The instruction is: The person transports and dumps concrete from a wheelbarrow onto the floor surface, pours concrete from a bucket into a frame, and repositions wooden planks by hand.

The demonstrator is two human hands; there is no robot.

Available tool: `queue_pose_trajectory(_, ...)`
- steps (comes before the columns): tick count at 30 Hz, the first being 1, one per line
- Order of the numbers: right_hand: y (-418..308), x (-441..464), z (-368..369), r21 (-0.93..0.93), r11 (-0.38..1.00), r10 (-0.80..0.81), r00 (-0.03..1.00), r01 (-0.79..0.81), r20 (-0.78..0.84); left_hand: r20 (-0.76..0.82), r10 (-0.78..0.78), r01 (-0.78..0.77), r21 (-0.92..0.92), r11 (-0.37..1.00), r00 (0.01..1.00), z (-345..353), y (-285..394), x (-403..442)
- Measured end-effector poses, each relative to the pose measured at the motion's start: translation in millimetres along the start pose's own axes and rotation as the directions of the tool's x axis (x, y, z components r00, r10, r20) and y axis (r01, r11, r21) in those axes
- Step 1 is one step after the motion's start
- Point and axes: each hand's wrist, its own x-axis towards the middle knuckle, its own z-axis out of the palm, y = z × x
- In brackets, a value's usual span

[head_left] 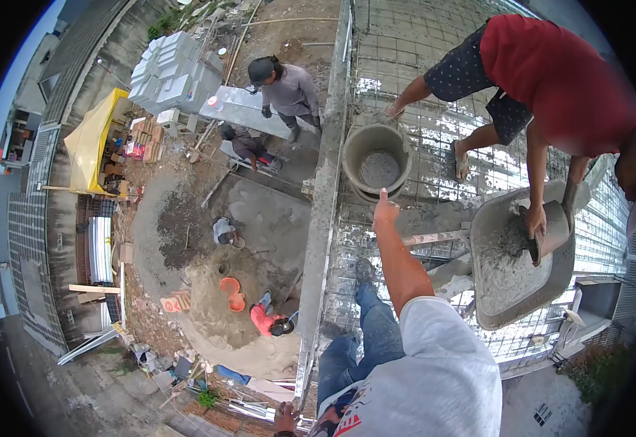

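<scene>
My right hand (385,210) grips the near rim of a grey bucket (349,162), its thumb at the edge. Wet grey mix (380,169) lies in the bottom, and a second rim shows just beneath this bucket. Down at the lower left, my left hand (286,418) is beside the slab's edge; its fingers are too small and dark to make out. To the right, a co-worker in a red shirt (551,73) bends over a wheelbarrow (487,240) of wet mix and holds a smaller bucket (553,231) tilted in it.
Rebar mesh (398,44) covers the slab around my feet. A raised concrete edge (325,182) runs along the left, with a drop beyond it. Far below are several people, a sand pile (212,291), orange buckets (230,285), stacked white blocks (168,73) and a yellow tarp (88,142).
</scene>
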Motion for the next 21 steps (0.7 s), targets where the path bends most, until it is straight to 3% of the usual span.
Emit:
queue_pose_trajectory(3,31,-30,-26,-0.229,0.939,-0.243,0.967,0.255,0.082,0.004,0.069,-0.069,0.01,0.998,0.998,21,41,5)
queue_pose_trajectory(5,30,-64,-68,-0.234,0.923,-0.254,0.941,0.305,0.225,0.053,0.133,-0.137,0.082,0.987,0.99,33,74,8)
queue_pose_trajectory(7,67,-61,-108,-0.332,0.883,-0.226,0.922,0.33,0.315,0.1,0.168,-0.178,0.108,0.978,0.981,42,99,25)
queue_pose_trajectory(10,82,-74,-194,-0.591,0.736,-0.198,0.94,0.33,0.279,0.201,0.196,-0.233,0.183,0.955,0.96,62,133,59)
queue_pose_trajectory(12,98,-74,-265,-0.529,0.824,-0.095,0.969,0.205,0.228,0.295,0.19,-0.275,0.282,0.919,0.937,79,155,92)
queue_pose_trajectory(13,107,-72,-303,-0.488,0.859,-0.053,0.973,0.158,0.223,0.357,0.213,-0.347,0.371,0.862,0.91,94,167,112)
queue_pose_trajectory(15,205,-30,-370,-0.377,0.925,-0.038,0.999,0.049,0.036,0.451,0.231,-0.46,0.506,0.73,0.862,114,185,139)
queue_pose_trajectory(17,191,-71,-450,-0.492,0.864,-0.009,0.975,-0.105,-0.223,0.484,0.207,-0.5,0.622,0.602,0.85,152,213,126)
queue_pose_trajectory(18,243,-60,-481,-0.415,0.9,-0.038,0.925,-0.133,-0.378,0.548,0.307,-0.624,0.731,0.276,0.778,176,228,116)
queue_pose_trajectory(19,226,-88,-513,-0.419,0.882,0.039,0.918,-0.218,-0.395,0.632,0.367,-0.65,0.755,-0.091,0.682,196,242,107)
queue_pose_trajectory(21,280,-90,-570,-0.276,0.877,0.218,0.838,-0.393,-0.5,0.734,0.314,-0.733,0.664,-0.148,0.602,239,254,107)
